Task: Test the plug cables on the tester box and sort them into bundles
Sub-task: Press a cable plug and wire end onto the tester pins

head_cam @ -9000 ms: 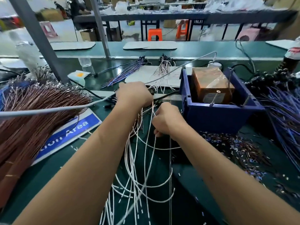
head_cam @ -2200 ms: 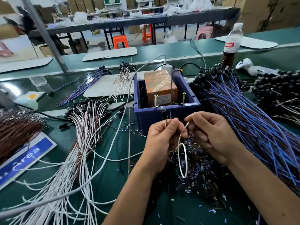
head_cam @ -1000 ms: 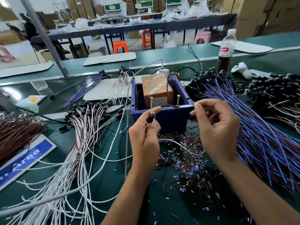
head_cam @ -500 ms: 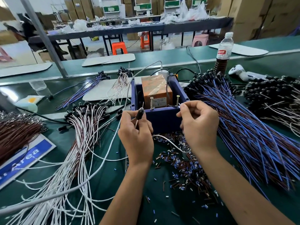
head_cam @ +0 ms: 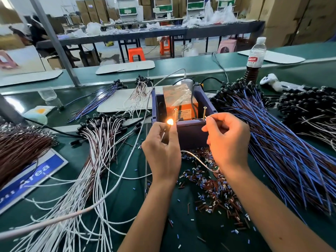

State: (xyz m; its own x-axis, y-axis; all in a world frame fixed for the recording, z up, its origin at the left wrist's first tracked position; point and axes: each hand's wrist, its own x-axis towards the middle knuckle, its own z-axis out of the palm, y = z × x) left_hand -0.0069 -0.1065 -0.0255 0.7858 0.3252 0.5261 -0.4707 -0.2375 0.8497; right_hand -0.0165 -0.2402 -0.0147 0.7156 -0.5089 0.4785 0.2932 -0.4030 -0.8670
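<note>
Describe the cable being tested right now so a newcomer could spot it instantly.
Find the blue tester box mid-bench. In front of it, the left hand pinches a white cable running to the right hand. Only its tip glows orange.

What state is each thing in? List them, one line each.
Lamp: lit, glowing orange.
Left hand: holds the lamp at the tester box front edge.
Right hand: pinches the white cable end by the right screw.
Bottle: upright, capped, partly full.
White-cable bundle: lying loose, fanned out.
</note>
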